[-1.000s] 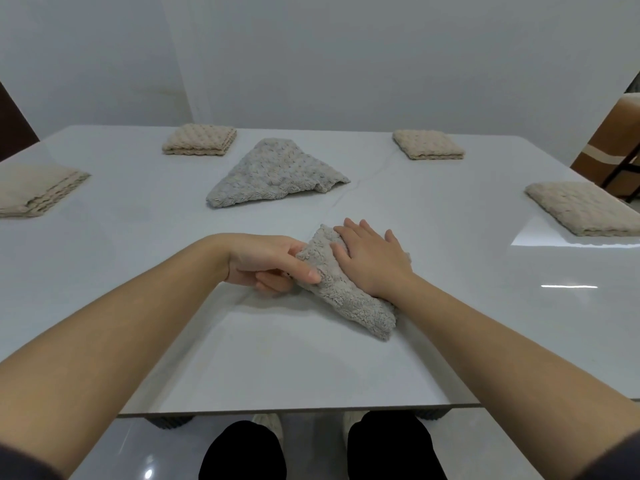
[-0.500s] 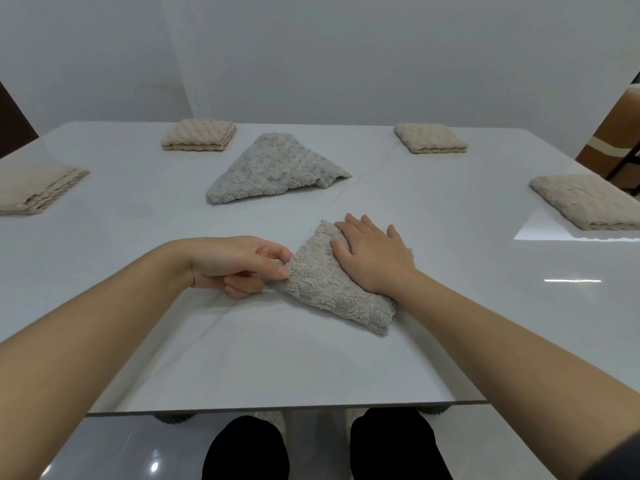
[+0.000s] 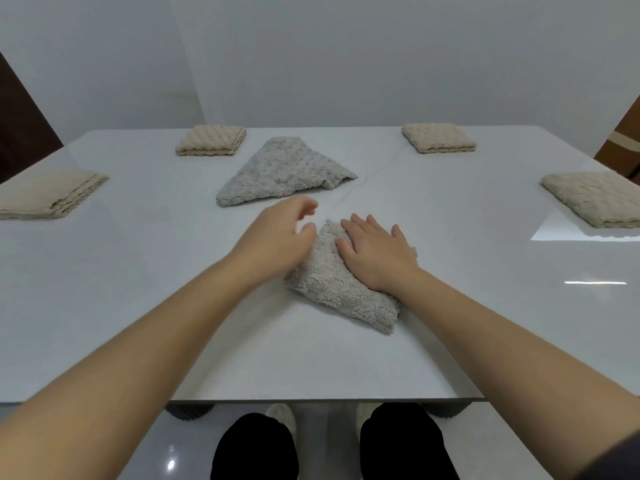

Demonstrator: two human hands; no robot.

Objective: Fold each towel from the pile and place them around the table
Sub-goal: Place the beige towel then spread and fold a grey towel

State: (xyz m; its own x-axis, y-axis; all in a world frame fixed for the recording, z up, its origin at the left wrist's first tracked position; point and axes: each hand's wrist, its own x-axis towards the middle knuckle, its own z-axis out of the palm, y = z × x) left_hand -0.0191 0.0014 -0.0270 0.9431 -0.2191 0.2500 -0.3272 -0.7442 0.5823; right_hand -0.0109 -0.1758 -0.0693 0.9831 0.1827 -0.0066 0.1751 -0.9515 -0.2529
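Observation:
A small grey towel (image 3: pixel 337 289), folded and fluffy, lies on the white table (image 3: pixel 138 289) in front of me. My right hand (image 3: pixel 375 254) presses flat on its right half with straight fingers. My left hand (image 3: pixel 277 233) hovers at the towel's left edge, blurred, its fingers loosely curled and holding nothing. Further back in the middle lies another grey towel (image 3: pixel 284 171), spread in a loose triangle with one corner turned over.
Beige folded towels sit around the table: one at the far left (image 3: pixel 211 140), one at the far right (image 3: pixel 438 137), one at the right edge (image 3: pixel 595 197) and one at the left edge (image 3: pixel 45 197). The table's front edge is close to my knees.
My left hand let go of the towel's left corner, which it was pinching, and lifted forward. The right hand stayed pressed on the towel.

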